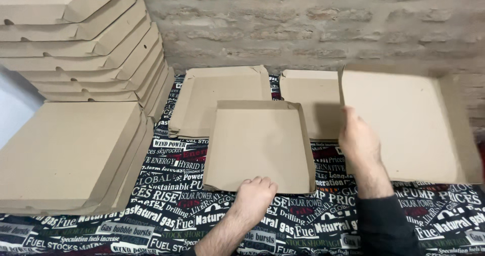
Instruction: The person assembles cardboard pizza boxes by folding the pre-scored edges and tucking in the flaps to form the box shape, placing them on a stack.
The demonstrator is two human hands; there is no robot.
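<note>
Grip, left hand: fingers curled down over the near edge of a half-folded cardboard box tray, knuckles up, pressing it against the table; closed on that edge

Grip, right hand: fingers wrapped over the upright left wall of a larger open cardboard tray, thumb side toward the camera; closed on that wall (fingertips hidden behind the cardboard)

Item 1, half-folded cardboard box tray: plain brown, lies flat at the table's centre, side walls raised on left, right and far edges, near edge low under the left hand

Item 2, larger open cardboard tray: plain brown, at the right of the table, tilted up slightly toward the brick wall, its right wall standing

Item 3, flat box blanks: unfolded cardboard sheets stacked behind the centre tray, touching the foot of the brick wall; a further flat sheet lies between them and the larger tray

Item 4, stack of folded boxes: closed boxes piled at far left, leaning, with small round holes in their side flaps

Item 5, near-left pile: more closed boxes, lower, just beside the tall stack

Item 6, tablecloth: dark, covered in printed lettering, showing between the cardboard pieces and along the near edge
</note>
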